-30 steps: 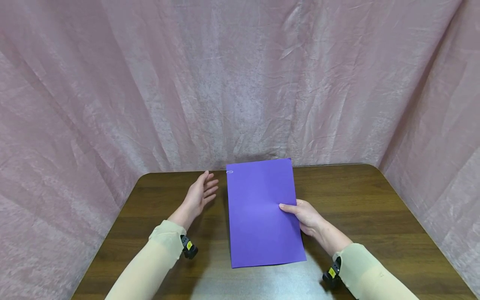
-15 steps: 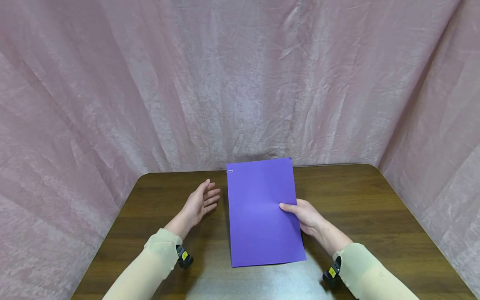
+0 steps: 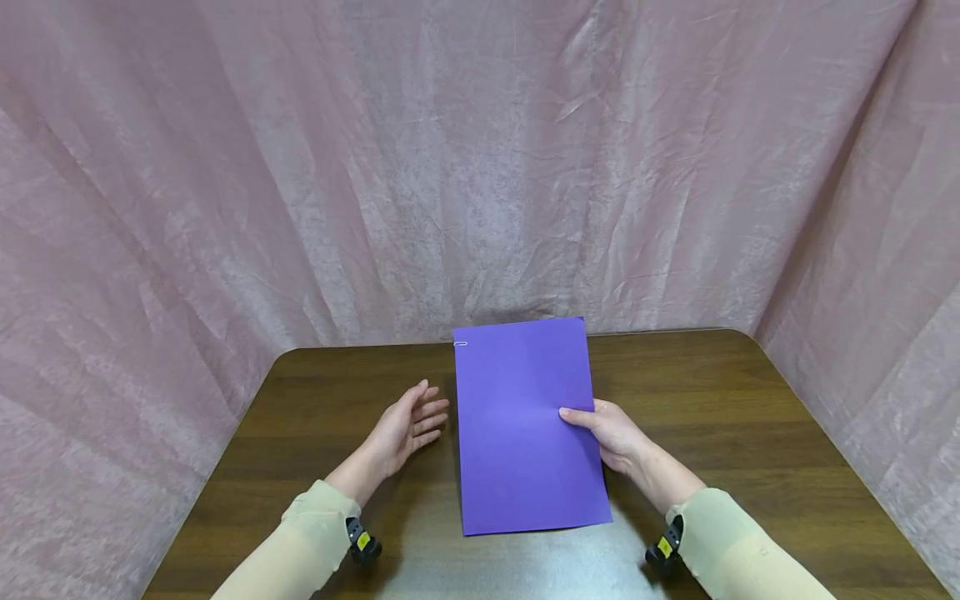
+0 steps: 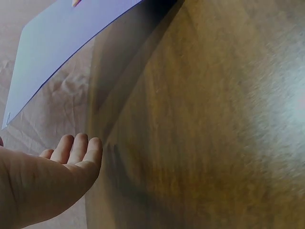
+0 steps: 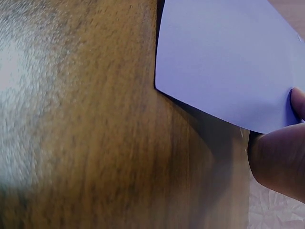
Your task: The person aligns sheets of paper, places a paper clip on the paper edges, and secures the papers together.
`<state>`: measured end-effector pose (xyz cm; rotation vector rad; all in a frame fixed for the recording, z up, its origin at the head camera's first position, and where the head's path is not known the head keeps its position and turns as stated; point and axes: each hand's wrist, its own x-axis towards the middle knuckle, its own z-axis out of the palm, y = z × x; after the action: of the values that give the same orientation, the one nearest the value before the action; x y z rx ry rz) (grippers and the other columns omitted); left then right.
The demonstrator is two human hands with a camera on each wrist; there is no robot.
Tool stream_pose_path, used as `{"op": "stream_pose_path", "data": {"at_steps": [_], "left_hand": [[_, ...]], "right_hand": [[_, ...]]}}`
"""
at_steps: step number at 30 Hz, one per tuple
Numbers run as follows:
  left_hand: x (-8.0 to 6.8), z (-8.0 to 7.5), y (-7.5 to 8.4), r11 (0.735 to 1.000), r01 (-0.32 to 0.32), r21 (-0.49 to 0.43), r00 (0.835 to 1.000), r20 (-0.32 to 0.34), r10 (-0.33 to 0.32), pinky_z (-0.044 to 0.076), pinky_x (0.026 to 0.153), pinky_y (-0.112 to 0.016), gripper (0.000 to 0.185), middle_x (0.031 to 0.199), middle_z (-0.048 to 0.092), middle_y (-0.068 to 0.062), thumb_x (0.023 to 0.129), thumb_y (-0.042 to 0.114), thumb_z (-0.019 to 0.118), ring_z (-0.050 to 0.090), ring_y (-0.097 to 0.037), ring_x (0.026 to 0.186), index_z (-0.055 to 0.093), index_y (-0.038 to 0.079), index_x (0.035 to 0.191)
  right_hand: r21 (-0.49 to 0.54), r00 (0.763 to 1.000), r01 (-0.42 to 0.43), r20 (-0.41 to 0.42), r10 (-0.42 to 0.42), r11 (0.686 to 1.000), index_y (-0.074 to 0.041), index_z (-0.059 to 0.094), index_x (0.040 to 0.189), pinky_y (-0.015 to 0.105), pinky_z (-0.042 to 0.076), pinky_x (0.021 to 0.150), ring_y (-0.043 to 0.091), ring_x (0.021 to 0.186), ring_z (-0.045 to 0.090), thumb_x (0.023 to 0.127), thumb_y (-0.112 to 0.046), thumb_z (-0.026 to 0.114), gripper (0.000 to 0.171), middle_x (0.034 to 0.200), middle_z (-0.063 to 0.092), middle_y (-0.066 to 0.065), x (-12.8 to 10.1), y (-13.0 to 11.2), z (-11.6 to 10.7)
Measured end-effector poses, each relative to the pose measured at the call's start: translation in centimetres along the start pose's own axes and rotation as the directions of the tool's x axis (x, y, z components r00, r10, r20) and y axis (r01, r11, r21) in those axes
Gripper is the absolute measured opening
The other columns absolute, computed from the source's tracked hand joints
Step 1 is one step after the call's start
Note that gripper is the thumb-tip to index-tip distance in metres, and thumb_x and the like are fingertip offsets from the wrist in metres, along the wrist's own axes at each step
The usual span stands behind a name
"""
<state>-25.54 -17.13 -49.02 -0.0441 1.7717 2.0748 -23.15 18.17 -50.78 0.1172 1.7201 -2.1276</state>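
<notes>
My right hand (image 3: pixel 617 435) grips the right edge of a purple sheet of paper (image 3: pixel 528 467), thumb on its front face and the other fingers hidden behind. The sheet is raised and tilted, its lower end near the table. A white paper clip (image 3: pixel 461 343) sits at its top left corner; the left wrist view shows the clip (image 4: pixel 7 118) there too. To the left of the sheet, my left hand (image 3: pixel 405 425) is held apart from it, palm toward the paper and fingers extended. In the right wrist view the bottom corner of the paper (image 5: pixel 224 62) curves over the wood.
A brown wooden table (image 3: pixel 697 375) with rounded far corners lies beneath both hands. Pink velvet curtains (image 3: pixel 480 167) hang behind the table and along both sides. Each wrist wears a small black camera, such as the left wrist camera (image 3: pixel 363 542).
My left hand has drifted down and toward me from near the paper's top left corner, staying open beside the sheet. The right hand and the paper have hardly moved.
</notes>
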Motion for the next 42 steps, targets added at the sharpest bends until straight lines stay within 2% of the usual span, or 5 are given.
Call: {"op": "stream_pose_path", "data": {"at_steps": [12,16,23,28,42], "left_hand": [[-0.8,2.2,-1.6,1.000,0.015,-0.022,0.999,0.052,-0.014,0.031,0.116,-0.058,0.076,0.156,0.033,-0.034,0.106,0.049,0.048,0.034,-0.049,0.144,0.027,-0.003,0.158],[-1.0,3.5,-2.2,0.999,0.028,-0.029,0.999,0.041,-0.027,0.037,0.113,-0.055,0.069,0.151,0.042,-0.033,0.106,0.043,0.050,0.048,-0.043,0.135,0.032,-0.004,0.154],[-1.0,5.1,-2.7,0.998,0.038,-0.058,0.999,0.031,-0.036,0.052,0.093,-0.040,0.052,0.125,0.062,-0.016,0.102,0.033,0.061,0.063,-0.024,0.108,0.045,-0.003,0.136],[-0.7,5.6,-3.0,0.996,0.040,-0.081,0.999,0.040,-0.037,0.054,0.086,-0.037,0.050,0.112,0.067,-0.008,0.102,0.031,0.062,0.065,-0.020,0.099,0.047,-0.002,0.137],[-0.2,6.6,-3.2,0.994,0.028,-0.102,0.999,0.042,-0.024,0.058,0.078,-0.035,0.048,0.100,0.074,-0.005,0.102,0.032,0.064,0.071,-0.018,0.089,0.050,0.000,0.134]], "right_hand": [[0.006,1.000,0.006,0.006,-0.006,1.000,-0.006,0.064,0.109,0.039,0.060,0.072,0.022,0.081,0.073,0.100,-0.015,0.066,0.013,0.089,0.075,0.007,0.0,-0.1,-0.1],[0.011,1.000,0.009,0.011,-0.009,1.000,-0.007,0.064,0.108,0.039,0.060,0.072,0.022,0.081,0.073,0.100,-0.015,0.066,0.011,0.089,0.075,0.006,0.0,-0.2,-0.1],[0.011,1.000,0.011,0.016,-0.011,1.000,-0.007,0.064,0.109,0.038,0.060,0.073,0.022,0.082,0.073,0.100,-0.015,0.065,0.012,0.090,0.075,0.006,-0.1,-0.3,-0.1],[0.011,1.000,0.013,0.015,-0.013,1.000,-0.007,0.065,0.109,0.038,0.060,0.073,0.022,0.082,0.073,0.101,-0.015,0.065,0.012,0.090,0.075,0.006,-0.1,-0.3,0.0],[0.023,1.000,0.020,0.016,-0.020,1.000,-0.008,0.067,0.106,0.039,0.060,0.073,0.022,0.082,0.073,0.100,-0.014,0.066,0.008,0.089,0.075,0.007,-0.2,-0.4,0.3]]}}
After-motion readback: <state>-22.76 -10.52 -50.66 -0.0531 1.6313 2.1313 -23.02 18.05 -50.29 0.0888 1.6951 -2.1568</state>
